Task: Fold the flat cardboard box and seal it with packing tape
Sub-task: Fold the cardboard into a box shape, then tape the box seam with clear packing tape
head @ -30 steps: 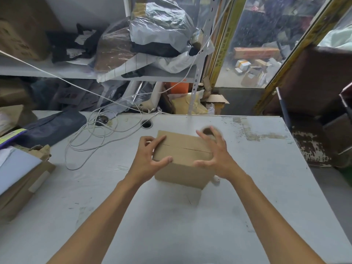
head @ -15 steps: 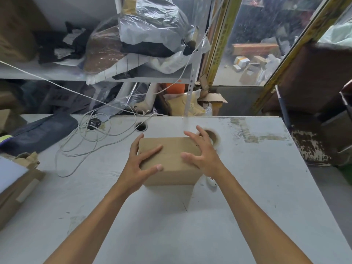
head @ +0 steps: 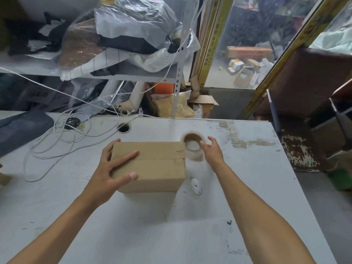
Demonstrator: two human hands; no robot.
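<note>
A brown cardboard box stands folded on the white table, its two top flaps closed and meeting in a seam across the lid. My left hand lies flat over the box's left end, fingers spread on the top and thumb on the front corner. A roll of clear packing tape lies flat just right of the box's far corner. My right hand is at the roll's right rim, fingers curled and apart, touching or nearly touching it.
A small white oval object lies by the box's right front corner. White cable loops over the table's left part beside a dark bag. A cable hole sits behind the box. Cluttered shelves stand behind the table.
The box was turned and set square to me. My right hand left the box top and moved right to the tape roll. My left hand stayed on the box.
</note>
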